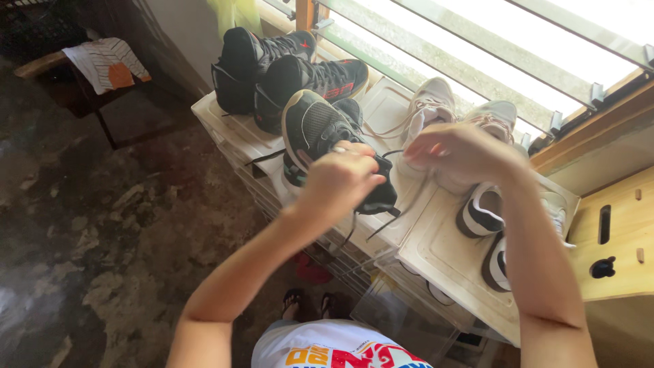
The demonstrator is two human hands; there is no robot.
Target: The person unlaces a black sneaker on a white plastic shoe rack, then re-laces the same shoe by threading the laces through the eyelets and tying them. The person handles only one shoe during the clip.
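Black sneaker [320,133] with a grey mesh side is being held up over the stack of clear plastic shoe boxes [443,249], its sole turned toward the camera and its toe pointing up toward the window. Left hand [338,178] is curling closed around the shoe's rear part, fingers wrapped over dark fabric there. Right hand [458,151] is hovering just beside it with fingers bunched as if pinching something thin; it is blurred, so I cannot tell for certain whether a black lace [381,225] is between those fingertips. Loose lace ends are dangling below the shoe, so the lacing looks unfinished — the strands are hanging free rather than tied, and that part seems left to do.

Two more black high-top sneakers [286,65] are standing on the box tops behind the held shoe, near the far left corner. A pale pair of sneakers [436,102] is sitting by the louvred window [490,48], and a white pair with dark trim [487,218] is lying under the right forearm, close to the near edge of the boxes. Box tops are crowded, leaving little bare lid — mostly a strip between the pairs. A wooden panel [616,235] is closing off the right side. To the left, the rough concrete floor [102,225] is offering the widest room for the elbows.
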